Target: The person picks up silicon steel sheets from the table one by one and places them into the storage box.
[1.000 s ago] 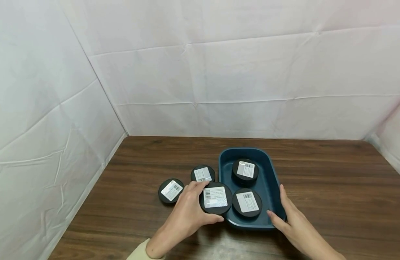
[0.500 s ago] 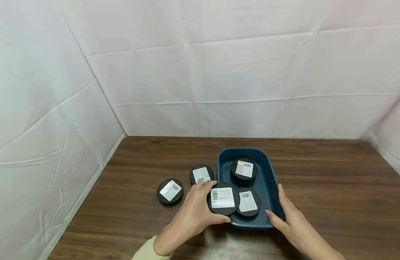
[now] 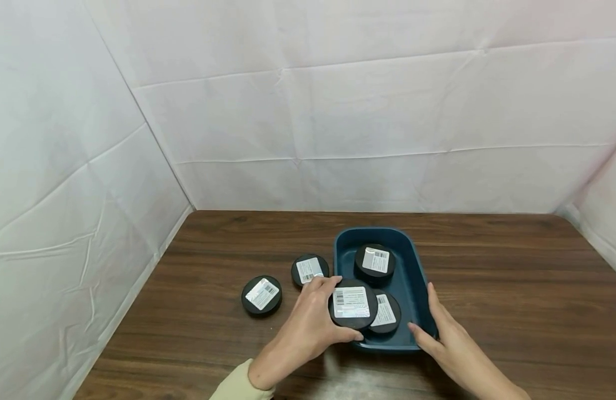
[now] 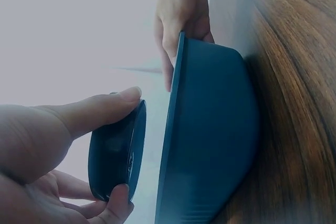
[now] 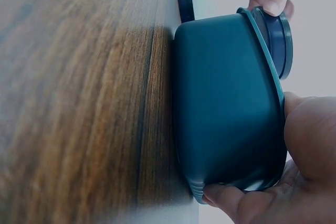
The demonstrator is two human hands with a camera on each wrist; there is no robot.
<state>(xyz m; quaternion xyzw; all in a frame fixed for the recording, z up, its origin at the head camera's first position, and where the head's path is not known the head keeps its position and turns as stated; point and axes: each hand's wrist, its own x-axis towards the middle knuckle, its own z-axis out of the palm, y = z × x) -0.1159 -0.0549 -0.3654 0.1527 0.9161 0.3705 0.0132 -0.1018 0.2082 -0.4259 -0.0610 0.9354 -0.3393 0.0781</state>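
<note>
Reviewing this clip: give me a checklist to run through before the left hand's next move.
1. Grip on held disc: ok, the left hand pinches its sides.
2. Tray steadied: ok, the right hand grips its side.
3. Held disc clear of the tray's rim: ok, left wrist view shows a gap.
4. Held disc squarely over near tray disc: not ok, head view shows only partial overlap.
5. Label text correct: cannot tell, print too small.

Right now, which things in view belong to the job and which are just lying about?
In the job:
left hand, gripping a black disc
right hand, holding the blue tray
near disc and far disc (perhaps stacked) inside it
probably, from matching looks, left loose disc and right loose disc

Just setting:
wooden table
white sheeting
</note>
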